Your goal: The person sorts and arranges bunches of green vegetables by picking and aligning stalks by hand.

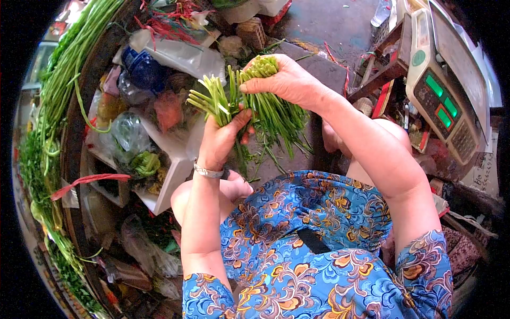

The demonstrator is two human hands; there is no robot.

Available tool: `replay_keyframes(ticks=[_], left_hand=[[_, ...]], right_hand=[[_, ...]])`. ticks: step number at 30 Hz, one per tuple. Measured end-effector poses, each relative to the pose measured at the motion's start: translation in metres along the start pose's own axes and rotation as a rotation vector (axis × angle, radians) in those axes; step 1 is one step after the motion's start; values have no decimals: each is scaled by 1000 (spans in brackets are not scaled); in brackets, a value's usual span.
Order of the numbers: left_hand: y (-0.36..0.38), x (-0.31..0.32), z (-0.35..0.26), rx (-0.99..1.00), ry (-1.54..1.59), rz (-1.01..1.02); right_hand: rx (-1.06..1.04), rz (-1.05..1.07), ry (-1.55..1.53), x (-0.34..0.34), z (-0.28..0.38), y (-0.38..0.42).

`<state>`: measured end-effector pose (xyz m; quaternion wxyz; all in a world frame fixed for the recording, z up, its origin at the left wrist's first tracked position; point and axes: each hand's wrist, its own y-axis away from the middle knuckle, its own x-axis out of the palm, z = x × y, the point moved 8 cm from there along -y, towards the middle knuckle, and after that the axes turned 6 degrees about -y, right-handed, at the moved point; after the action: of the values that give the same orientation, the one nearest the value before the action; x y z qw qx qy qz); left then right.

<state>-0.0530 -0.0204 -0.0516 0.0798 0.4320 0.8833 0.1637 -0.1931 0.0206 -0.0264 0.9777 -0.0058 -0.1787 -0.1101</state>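
Note:
My right hand [289, 81] is closed round a thick bunch of green vegetable stems [276, 116]. Their pale cut ends stick up past its fingers, and the thin leafy ends hang down. My left hand [219, 139], with a metal bracelet at the wrist, grips a smaller bunch of loose green stems [213, 98], which fan out unevenly above the thumb. The two bunches meet side by side over my lap, and the right thumb reaches toward the left bunch. Leaves hide some of the left fingers.
On the right stands a scale [438, 95] with lit green digits. Long green vegetables [61, 90] line a ledge at the left. A white foam box [170, 178], plastic bags [130, 133] and a blue plastic item [143, 66] clutter the left side. Red ties [170, 26] lie at the top.

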Motion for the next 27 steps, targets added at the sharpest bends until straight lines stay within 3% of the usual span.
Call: replay_keyframes(ticks=[10, 21, 27], left_hand=[[-1, 2, -3, 26, -76, 14], [1, -6, 0, 21, -161, -5], [2, -5, -2, 11, -168, -22]], right_hand=[[-166, -151, 87, -16, 17, -1], [-187, -392, -9, -57, 35, 1], [-219, -409, -18, -62, 37, 1]])
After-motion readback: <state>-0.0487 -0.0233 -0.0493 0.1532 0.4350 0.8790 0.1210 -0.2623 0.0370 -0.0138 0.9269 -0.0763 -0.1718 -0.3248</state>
